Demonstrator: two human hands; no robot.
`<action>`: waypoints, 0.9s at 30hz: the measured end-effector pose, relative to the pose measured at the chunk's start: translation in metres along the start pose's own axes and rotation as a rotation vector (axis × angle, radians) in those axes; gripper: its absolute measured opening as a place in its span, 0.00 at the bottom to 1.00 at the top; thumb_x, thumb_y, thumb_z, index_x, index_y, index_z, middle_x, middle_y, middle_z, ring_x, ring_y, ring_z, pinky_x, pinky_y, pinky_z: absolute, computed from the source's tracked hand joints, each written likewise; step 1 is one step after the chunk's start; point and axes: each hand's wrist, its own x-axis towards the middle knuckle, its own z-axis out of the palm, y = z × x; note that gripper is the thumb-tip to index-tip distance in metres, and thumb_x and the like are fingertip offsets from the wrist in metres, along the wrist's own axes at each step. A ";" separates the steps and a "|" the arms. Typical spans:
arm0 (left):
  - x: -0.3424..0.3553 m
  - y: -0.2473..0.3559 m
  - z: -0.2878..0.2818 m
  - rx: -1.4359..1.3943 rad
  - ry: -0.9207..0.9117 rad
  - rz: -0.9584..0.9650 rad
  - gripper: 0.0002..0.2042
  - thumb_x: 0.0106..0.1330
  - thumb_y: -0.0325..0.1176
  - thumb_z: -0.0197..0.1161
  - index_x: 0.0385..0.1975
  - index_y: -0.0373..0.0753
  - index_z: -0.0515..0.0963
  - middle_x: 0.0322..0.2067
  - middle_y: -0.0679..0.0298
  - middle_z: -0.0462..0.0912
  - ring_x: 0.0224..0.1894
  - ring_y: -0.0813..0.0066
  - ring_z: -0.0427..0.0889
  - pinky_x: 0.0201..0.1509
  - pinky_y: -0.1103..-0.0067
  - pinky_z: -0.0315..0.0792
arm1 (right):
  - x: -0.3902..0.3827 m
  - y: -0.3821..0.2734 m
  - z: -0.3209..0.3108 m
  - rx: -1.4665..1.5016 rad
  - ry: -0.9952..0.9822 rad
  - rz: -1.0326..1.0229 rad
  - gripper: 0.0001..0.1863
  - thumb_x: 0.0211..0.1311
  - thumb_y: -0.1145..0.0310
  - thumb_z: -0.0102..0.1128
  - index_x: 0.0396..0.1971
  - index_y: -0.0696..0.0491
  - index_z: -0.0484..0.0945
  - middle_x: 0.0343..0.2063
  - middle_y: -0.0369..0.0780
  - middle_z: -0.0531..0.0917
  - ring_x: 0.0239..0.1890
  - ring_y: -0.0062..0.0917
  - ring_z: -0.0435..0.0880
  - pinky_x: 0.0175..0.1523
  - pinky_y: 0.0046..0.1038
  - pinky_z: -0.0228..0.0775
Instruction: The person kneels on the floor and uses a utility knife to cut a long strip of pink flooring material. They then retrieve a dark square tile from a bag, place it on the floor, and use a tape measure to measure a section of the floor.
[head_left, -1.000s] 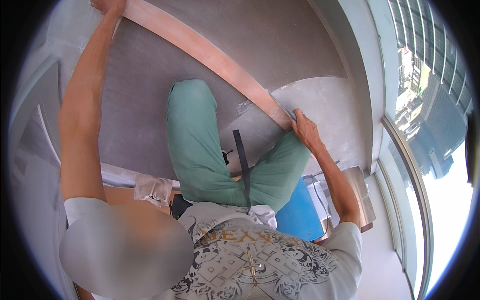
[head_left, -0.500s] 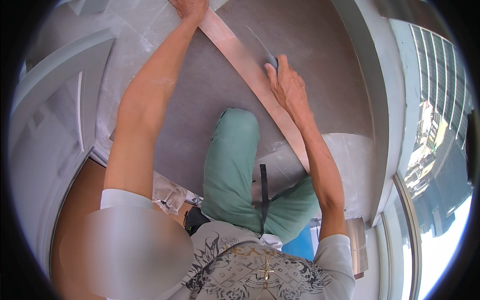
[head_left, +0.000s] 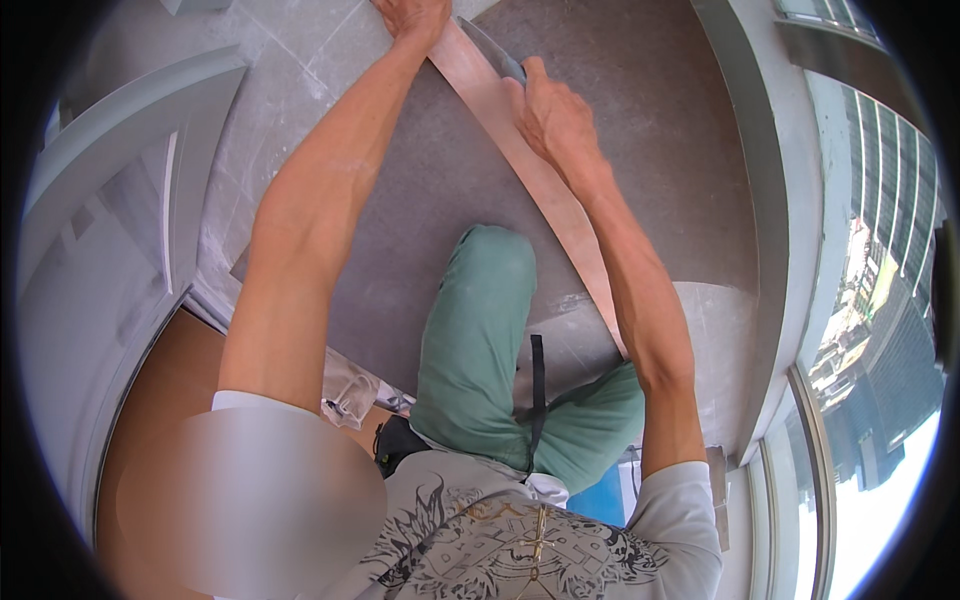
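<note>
A long, flat, pale pinkish strip (head_left: 530, 180) lies diagonally over a dark grey-brown sheet (head_left: 410, 170) on the floor. At the strip's far end is my left hand (head_left: 418, 22), bearing down on it with bent fingers; the top of the picture cuts part of them off. My right hand (head_left: 562, 118) is closed around the grey handle of a knife (head_left: 490, 45). Its long pointed blade lies along the strip's right edge, tip close to my left hand. My knee in green trousers (head_left: 480, 270) is near the strip's left side.
A grey raised frame (head_left: 130, 130) stands at the left, with a brown floor (head_left: 160, 400) below it. A curved grey ledge (head_left: 765, 180) and a window (head_left: 880, 300) run along the right. Behind my legs lie a crumpled beige bag (head_left: 350, 395) and something blue (head_left: 598, 495).
The knife and my right hand have moved away from me, up along the strip toward my left hand. My left hand stays at the strip's far end; the whole view has shifted slightly.
</note>
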 end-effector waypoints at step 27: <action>0.000 -0.003 0.006 0.020 -0.011 -0.018 0.14 0.71 0.31 0.50 0.51 0.41 0.79 0.50 0.54 0.79 0.58 0.53 0.73 0.67 0.60 0.62 | -0.020 0.005 -0.004 -0.053 -0.072 -0.028 0.09 0.73 0.65 0.49 0.40 0.56 0.65 0.23 0.50 0.82 0.33 0.48 0.83 0.41 0.48 0.72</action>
